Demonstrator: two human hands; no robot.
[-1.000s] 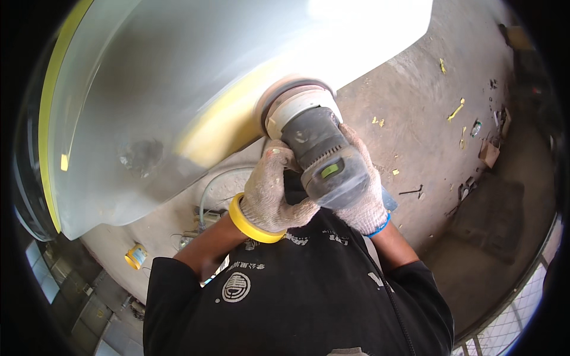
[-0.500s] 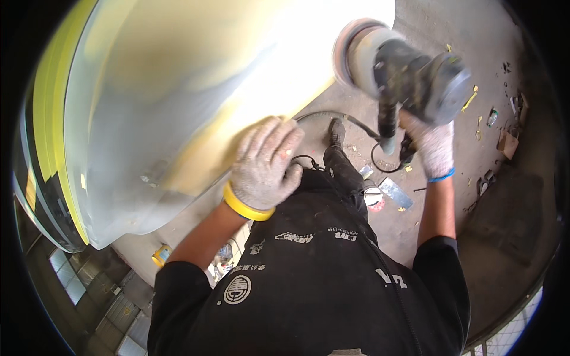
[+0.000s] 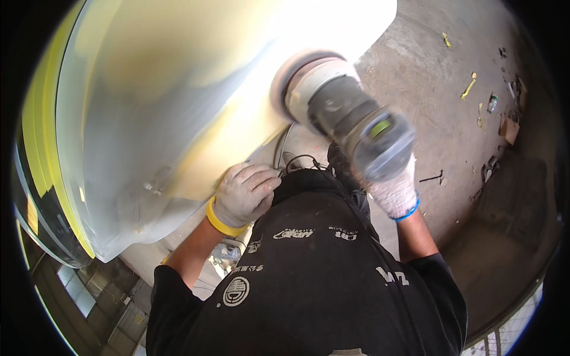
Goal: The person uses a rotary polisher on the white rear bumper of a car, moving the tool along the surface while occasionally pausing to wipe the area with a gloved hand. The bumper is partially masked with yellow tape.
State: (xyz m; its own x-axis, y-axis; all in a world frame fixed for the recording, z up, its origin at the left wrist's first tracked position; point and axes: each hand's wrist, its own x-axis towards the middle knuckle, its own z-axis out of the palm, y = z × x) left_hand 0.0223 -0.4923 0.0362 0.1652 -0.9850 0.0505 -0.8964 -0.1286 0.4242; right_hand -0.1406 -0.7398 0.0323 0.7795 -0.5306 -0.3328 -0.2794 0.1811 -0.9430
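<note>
In my gloved right hand (image 3: 392, 188) is a round-pad power sander (image 3: 341, 110), dark grey with a light collar; its body hides most of my fingers. The blurred disc of the sander lies against the right part of a large curved painted panel (image 3: 142, 142), coloured white, grey and pale yellow. At the panel's lower edge rests my gloved left hand (image 3: 246, 191), fingers loosely bent and holding no tool. A yellow band circles the left glove's cuff, a blue one the right's.
On the concrete floor at right lie yellow tape scraps (image 3: 469, 86), a small bottle (image 3: 493, 103), a brown block (image 3: 509, 129) and a thin black tool (image 3: 432, 177). Glossy yellow and black bodywork (image 3: 38, 136) curves along the far left. A hose (image 3: 280, 145) hangs beside the panel edge.
The sander and my right hand have moved left and toward me, along the panel. My left hand has slid slightly down and left, its fingers more bent than before.
</note>
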